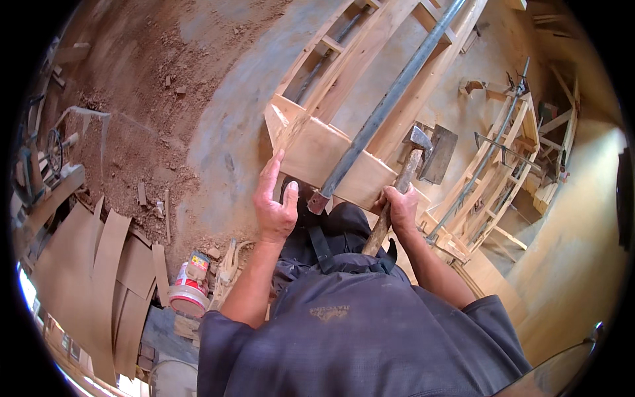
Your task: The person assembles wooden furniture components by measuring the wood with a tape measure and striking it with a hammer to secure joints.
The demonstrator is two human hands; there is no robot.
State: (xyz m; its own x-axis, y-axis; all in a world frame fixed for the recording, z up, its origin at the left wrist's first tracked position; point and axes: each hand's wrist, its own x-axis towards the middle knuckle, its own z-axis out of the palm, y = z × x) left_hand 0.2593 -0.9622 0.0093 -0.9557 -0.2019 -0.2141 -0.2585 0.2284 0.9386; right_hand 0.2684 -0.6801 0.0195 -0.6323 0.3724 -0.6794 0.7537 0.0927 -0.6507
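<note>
Head view: my right hand (399,206) is closed round the wooden handle of a hammer (402,182), head raised just above the wooden frame (331,155). My left hand (274,205) lies open, flat against the frame's near edge. A long metal bar clamp (383,109) runs across the frame between both hands. Glue can (190,284) sits on the floor, left of the frame.

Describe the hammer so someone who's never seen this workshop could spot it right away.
Start at the pale wooden frame crossed by a long dark metal bar. At the frame's near right edge, the right hand grips a worn wooden handle. Its dark metal head marks the hammer.
</note>
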